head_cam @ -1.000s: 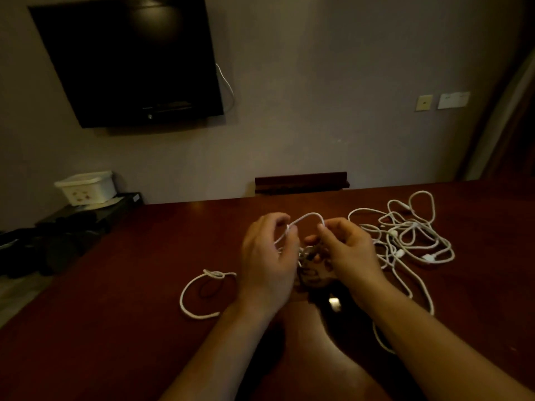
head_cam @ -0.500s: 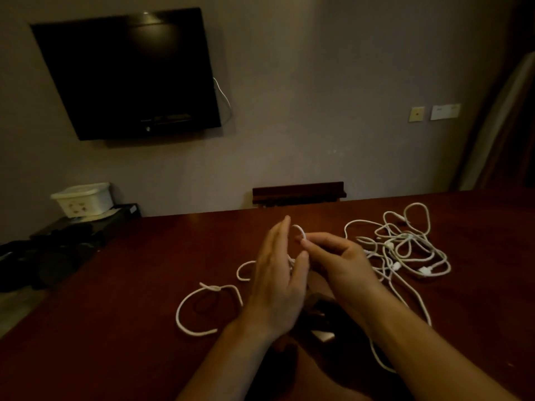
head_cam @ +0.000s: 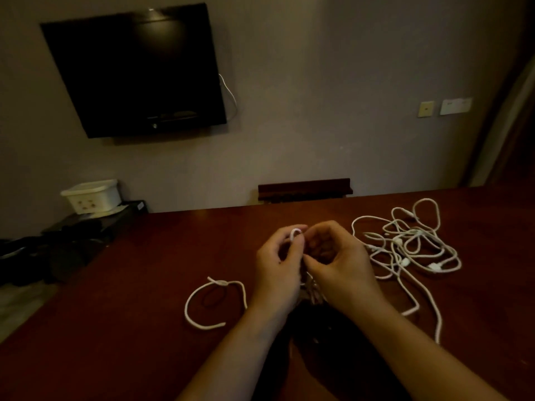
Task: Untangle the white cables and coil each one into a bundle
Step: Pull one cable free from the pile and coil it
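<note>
Both hands closed since earlier | left hand (head_cam: 279, 266), right hand (head_cam: 338, 263) pinch cable (head_cam: 296, 233)

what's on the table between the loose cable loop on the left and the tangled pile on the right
In the head view, both hands: the left hand and right hand together pinch a small cable loop there.

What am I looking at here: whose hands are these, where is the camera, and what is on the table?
No machine: a person works bare-handed, filmed by one camera worn on their head, looking forward and down. The left hand pinches a small loop of white cable; the right hand curls close beside it, its grip hidden. On the table a tangle of white cables lies to the right and one cable end curves left. A TV hangs on the wall.
</note>
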Demonstrator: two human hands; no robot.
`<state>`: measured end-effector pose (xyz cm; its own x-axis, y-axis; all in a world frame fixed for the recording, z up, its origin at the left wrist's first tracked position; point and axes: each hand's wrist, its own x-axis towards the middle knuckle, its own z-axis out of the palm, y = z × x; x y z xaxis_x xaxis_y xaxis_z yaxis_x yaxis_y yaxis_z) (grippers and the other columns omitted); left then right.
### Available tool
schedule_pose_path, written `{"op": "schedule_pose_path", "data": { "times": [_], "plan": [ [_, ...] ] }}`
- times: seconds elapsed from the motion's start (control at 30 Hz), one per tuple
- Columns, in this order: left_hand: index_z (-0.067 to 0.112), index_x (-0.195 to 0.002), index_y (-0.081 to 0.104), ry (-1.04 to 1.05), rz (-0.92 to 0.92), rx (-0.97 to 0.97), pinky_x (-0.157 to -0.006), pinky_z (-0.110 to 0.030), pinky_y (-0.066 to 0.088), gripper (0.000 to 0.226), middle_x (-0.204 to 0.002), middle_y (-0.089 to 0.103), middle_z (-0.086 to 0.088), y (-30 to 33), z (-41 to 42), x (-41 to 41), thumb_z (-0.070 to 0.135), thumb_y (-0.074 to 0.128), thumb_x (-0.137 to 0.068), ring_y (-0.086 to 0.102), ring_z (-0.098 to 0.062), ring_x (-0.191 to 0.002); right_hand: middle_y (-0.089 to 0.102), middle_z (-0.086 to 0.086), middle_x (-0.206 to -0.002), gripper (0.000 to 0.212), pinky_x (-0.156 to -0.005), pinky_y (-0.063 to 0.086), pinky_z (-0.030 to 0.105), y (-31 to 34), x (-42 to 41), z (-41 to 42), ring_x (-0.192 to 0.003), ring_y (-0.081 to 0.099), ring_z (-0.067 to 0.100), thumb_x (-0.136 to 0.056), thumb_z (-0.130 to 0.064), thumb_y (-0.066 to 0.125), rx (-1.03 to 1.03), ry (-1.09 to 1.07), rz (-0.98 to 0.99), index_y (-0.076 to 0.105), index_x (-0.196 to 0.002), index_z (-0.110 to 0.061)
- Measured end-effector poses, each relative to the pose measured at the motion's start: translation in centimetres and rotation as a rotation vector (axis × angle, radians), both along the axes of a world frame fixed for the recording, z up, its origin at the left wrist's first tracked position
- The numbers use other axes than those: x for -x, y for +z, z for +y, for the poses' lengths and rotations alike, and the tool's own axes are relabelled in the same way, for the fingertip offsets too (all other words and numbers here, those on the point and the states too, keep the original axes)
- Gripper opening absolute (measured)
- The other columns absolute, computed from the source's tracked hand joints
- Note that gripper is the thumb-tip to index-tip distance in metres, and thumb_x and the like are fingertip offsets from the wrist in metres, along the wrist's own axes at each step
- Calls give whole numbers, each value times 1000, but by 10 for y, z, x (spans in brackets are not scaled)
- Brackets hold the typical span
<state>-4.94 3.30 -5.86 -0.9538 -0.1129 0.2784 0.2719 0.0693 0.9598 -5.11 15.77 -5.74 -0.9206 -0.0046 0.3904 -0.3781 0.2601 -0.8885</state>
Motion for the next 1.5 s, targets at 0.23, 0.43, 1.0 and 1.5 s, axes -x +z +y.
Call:
{"op": "schedule_pose_path", "data": {
  "times": [0.23, 0.43, 1.0, 1.5],
  "plan": [
    [13, -92, 53, 150, -11, -300, -49, -28, 43, 34, -69, 54, -3, 9, -7, 6, 27, 32, -116, 52, -16, -56, 55, -17, -116, 28, -93, 46, 30, -10, -4, -4, -112, 45, 7, -102, -53, 53, -790, -40, 15, 66, -119, -35],
    [16, -89, 53, 113, -64, -533, -41, -24, 20, 42, -58, 38, 4, 19, -23, 5, 47, 37, -112, 28, -9, -45, 50, -6, -144, 42, -117, 35, 40, -12, 7, 12, -138, 37, 19, -106, -56, 38, -1060, -223, -31, 57, -138, -37],
    [14, -96, 58, 63, -14, -454, -58, -32, 56, 24, -75, 69, -4, 18, -22, 4, 36, 62, -103, 66, -19, -64, 61, -23, -105, 15, -116, 22, 34, -6, -11, -5, -112, 41, -3, -105, -44, 50, -712, 13, 131, 65, -101, -40],
    [32, -101, 54, 145, 163, 389, -74, -22, 48, 24, -100, 58, 7, 8, -21, -1, 21, 37, -113, 56, -2, -89, 65, -20, -103, 19, -102, 39, 38, -7, -6, -2, -98, 50, -2, -100, -41, 50, -603, -162, 364, 64, -112, -37]
  ]
}}
